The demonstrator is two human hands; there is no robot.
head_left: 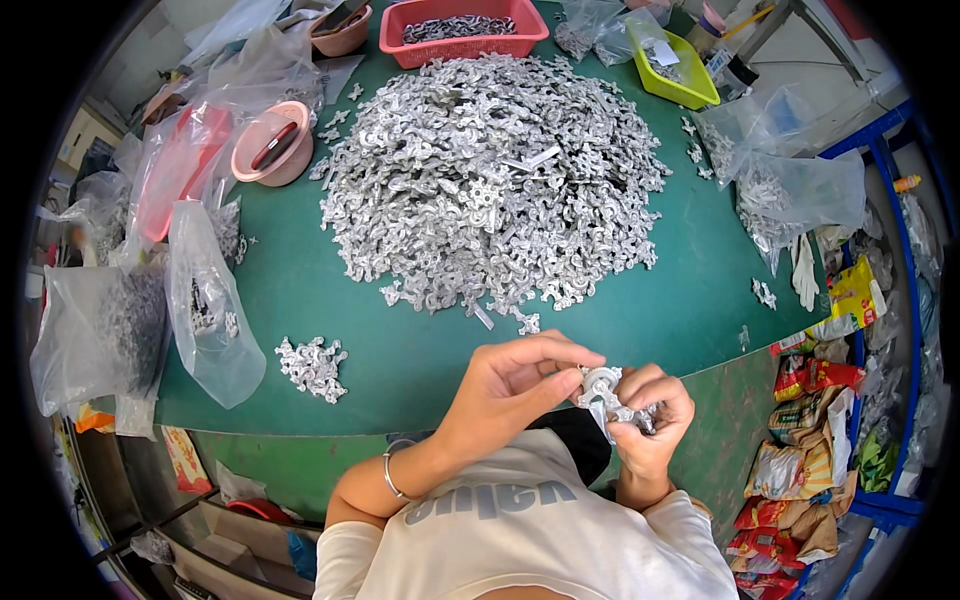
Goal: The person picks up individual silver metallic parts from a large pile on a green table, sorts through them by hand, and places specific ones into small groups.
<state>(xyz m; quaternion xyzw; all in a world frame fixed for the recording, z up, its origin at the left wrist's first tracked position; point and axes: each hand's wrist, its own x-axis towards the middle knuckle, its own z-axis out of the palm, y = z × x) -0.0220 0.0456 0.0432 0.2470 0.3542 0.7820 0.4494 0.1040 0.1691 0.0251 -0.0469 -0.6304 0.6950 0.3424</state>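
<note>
Close to my body, off the table's front edge, both hands meet over a few small silver metal castings [603,383]. My left hand [520,380] pinches the edge of one casting between thumb and forefinger. Curled fingers of my right hand [652,405] close around several castings, some partly hidden in the palm. Beyond my hands rises a large heap of similar castings [490,190] on the green table [420,370]. A small separate pile of castings [312,368] lies to the left near the front edge.
A red basket [465,48] of metal parts stands behind the heap, with a yellow-green basket [690,92] at its right. A pink bowl [273,160] holds a red-and-black tool. Plastic bags of parts [110,330] crowd the left; a blue rack [888,505] stands right.
</note>
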